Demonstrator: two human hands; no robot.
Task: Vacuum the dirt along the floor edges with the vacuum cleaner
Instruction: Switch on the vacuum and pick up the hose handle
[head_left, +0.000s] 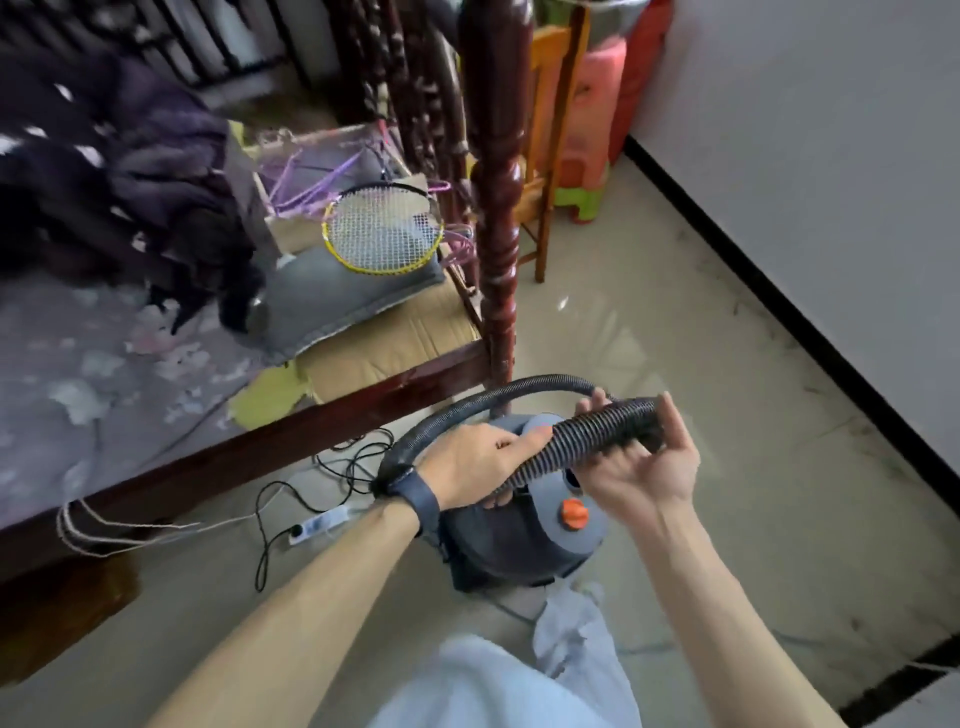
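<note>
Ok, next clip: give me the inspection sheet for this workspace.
Surface: pale tiled floor, dark smudges near the black skirting.
Job's things: grey canister vacuum cleaner on the floor; ribbed black hose lifted.
Clutter: yellow-rimmed racket and grey cushion on the wooden bed; stacked plastic stools.
Hands: left hand grips the hose; right hand cradles its end.
Cables: black cord loops to a white power strip.
Surroundings: white wall.
</note>
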